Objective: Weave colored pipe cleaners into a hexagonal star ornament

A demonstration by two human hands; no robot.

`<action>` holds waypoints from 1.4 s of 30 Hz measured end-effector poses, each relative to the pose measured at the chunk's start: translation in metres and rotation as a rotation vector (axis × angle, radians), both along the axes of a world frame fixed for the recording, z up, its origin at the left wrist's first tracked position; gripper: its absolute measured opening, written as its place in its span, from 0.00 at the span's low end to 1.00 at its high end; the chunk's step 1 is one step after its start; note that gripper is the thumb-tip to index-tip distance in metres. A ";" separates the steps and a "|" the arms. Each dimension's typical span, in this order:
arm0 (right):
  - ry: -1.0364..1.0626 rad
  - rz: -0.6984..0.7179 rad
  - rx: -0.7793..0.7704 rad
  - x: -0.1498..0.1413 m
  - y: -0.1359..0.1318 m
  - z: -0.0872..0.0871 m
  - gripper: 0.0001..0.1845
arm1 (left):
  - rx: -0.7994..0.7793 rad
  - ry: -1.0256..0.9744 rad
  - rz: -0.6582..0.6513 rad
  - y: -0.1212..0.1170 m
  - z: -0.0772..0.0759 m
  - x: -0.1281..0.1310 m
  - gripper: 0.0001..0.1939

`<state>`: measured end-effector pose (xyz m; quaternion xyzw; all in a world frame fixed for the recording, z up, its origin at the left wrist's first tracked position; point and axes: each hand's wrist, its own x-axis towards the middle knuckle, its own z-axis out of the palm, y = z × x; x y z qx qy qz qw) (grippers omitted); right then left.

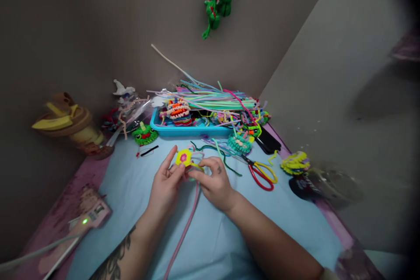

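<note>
A yellow hexagonal pipe-cleaner piece (180, 158) with a pink middle sits between both hands above the blue cloth. My left hand (166, 178) is closed on its left edge, thumb across the front and index finger raised behind. At its right side, my right hand (215, 180) pinches what looks like a yellow strand coming off the piece; the fingertips partly hide it. A long pink pipe cleaner (183, 229) hangs from below the fingers toward the near edge. Dark green pipe cleaners (226, 162) lie just beyond my right hand.
Behind, a blue tray (193, 131) holds many pipe cleaners and woven pieces. Red-and-yellow-handled scissors (262, 176) and a black phone (268, 141) lie right. A green frog-like piece (144, 134) sits left, near a pink power strip (95, 213) and a brown-and-yellow object (70, 124).
</note>
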<state>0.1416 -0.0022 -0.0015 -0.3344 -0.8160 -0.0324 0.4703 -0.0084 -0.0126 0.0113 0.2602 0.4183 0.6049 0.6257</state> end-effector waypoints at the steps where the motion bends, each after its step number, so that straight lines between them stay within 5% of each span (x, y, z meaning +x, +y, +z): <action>1: -0.032 -0.015 0.031 -0.001 0.001 -0.001 0.16 | -0.009 -0.014 -0.006 0.000 0.000 0.000 0.40; 11: -0.154 -0.045 0.124 0.001 0.002 -0.008 0.12 | -0.016 -0.059 -0.090 -0.002 0.000 0.002 0.32; 18: 0.158 0.117 -0.216 -0.012 0.002 -0.007 0.12 | 0.039 0.122 -0.036 0.003 -0.009 0.000 0.31; 24: 0.499 0.051 -0.556 -0.019 0.007 -0.003 0.05 | 0.096 0.257 0.022 0.002 -0.008 0.003 0.23; 33: 0.350 0.068 -0.453 -0.017 0.008 -0.012 0.06 | -0.006 0.120 0.007 0.003 -0.008 0.002 0.27; 38: 0.423 0.030 -0.538 -0.017 0.007 -0.008 0.05 | 0.058 0.147 -0.016 0.001 -0.006 0.003 0.24; 42: 0.601 0.036 -0.773 -0.014 0.009 -0.011 0.04 | 0.131 0.301 -0.011 0.000 -0.007 0.004 0.21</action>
